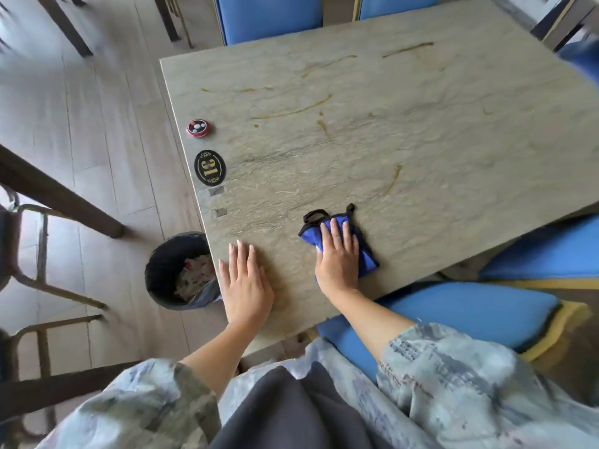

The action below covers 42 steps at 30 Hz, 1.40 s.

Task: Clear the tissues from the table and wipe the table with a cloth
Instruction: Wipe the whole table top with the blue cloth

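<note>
A blue cloth (366, 254) with black trim lies on the stone-patterned table (372, 131) near its front edge. My right hand (338, 254) presses flat on the cloth with straight fingers. My left hand (246, 283) rests flat on the bare tabletop to the left, fingers straight, holding nothing. Crumpled tissues (194, 277) lie inside a black-lined bin (162, 264) on the floor beside the table's left front corner. No tissues are on the tabletop.
A red round call button (198, 128) and a black oval number plaque (210, 167) sit at the table's left edge. Blue chairs stand at the far side (269, 17) and the near right (470, 312). Other chair and table legs (61, 196) stand on the floor at left.
</note>
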Each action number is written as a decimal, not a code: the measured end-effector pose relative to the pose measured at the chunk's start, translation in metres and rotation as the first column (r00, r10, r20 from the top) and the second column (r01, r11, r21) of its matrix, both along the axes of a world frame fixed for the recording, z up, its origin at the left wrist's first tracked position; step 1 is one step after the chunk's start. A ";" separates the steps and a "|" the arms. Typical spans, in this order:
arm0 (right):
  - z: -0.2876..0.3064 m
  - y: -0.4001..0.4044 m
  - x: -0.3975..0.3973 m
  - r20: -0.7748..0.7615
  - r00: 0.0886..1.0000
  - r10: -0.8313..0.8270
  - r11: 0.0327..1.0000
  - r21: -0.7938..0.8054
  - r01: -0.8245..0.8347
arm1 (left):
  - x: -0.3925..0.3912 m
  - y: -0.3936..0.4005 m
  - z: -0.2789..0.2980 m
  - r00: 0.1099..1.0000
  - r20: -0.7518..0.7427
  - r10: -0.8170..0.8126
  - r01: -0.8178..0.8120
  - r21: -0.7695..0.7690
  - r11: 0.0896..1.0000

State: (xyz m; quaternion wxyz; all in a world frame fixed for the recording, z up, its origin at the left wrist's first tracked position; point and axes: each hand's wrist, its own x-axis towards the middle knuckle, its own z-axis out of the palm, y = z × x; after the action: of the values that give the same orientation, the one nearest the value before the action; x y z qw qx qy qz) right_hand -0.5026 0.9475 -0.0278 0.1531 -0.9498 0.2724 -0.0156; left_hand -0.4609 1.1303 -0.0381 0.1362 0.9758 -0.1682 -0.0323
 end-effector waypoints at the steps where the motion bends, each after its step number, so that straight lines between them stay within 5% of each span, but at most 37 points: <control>1: 0.001 0.008 0.001 0.005 1.000 -0.005 1.000 0.003 0.005 | 0.000 -0.001 0.000 1.000 0.005 0.007 -0.007 -0.010 1.000; 4: 0.001 0.029 -0.014 -0.038 0.973 0.229 0.973 0.026 -0.228 | 0.000 0.000 -0.001 1.000 0.007 0.009 -0.009 -0.029 1.000; 7: -0.003 0.008 -0.018 -0.068 0.843 0.533 0.845 -0.001 -0.534 | 0.000 0.002 -0.002 1.000 0.021 0.010 -0.009 -0.048 0.999; 10: 0.005 -0.030 -0.001 -0.143 0.739 0.658 0.744 -0.021 -0.667 | 0.001 0.000 -0.003 0.999 0.034 0.009 -0.007 -0.062 0.998; 14: 0.021 -0.021 0.008 -0.196 0.859 0.474 0.876 0.199 -0.438 | -0.002 -0.007 -0.001 0.996 -0.002 0.090 -0.089 -0.106 0.990; 17: 0.037 -0.009 0.011 -0.259 0.861 0.438 0.836 0.469 -0.284 | -0.012 -0.036 0.012 0.954 -0.089 0.288 -0.301 -0.251 0.920; 19: 0.050 -0.026 0.012 -0.212 0.898 0.384 0.781 0.594 -0.194 | -0.023 -0.065 0.023 0.954 -0.087 0.287 -0.299 -0.357 0.885; 24: 0.071 -0.112 0.010 -0.027 0.999 0.041 0.909 0.417 -0.026 | -0.042 -0.139 0.024 0.987 -0.071 0.146 -0.161 -0.313 0.936; 28: 0.050 -0.161 -0.009 -0.189 0.979 -0.074 0.969 0.220 0.116 | -0.038 -0.154 0.008 0.979 -0.086 0.187 -0.197 -0.119 0.973; 30: 0.033 -0.163 -0.024 -0.270 0.960 -0.070 0.980 0.161 0.117 | -0.035 -0.151 0.003 0.996 -0.038 0.084 -0.086 -0.059 0.995; 33: 0.020 -0.159 -0.032 -0.401 0.915 -0.038 0.991 0.104 0.087 | -0.024 -0.135 0.000 0.955 0.017 -0.295 0.296 -0.005 0.955; 37: 0.020 -0.159 -0.031 -0.454 0.891 0.013 0.992 0.119 0.046 | 0.010 -0.101 -0.004 0.644 0.075 -0.762 0.761 0.048 0.648; 39: 0.020 -0.160 -0.032 -0.456 0.890 0.020 0.992 0.116 0.038 | 0.016 -0.092 -0.004 0.544 0.079 -0.836 0.834 0.055 0.548; 42: 0.017 -0.157 -0.032 -0.435 0.900 0.018 0.994 0.102 0.029 | 0.001 -0.094 0.000 0.610 0.086 -0.787 0.785 0.067 0.616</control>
State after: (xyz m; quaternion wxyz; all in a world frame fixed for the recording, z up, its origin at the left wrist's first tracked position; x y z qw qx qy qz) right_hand -0.5350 0.7902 -0.0104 0.1386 -0.9191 0.3028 0.2107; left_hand -0.4596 1.0368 -0.0378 0.0882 0.8051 -0.5853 -0.0386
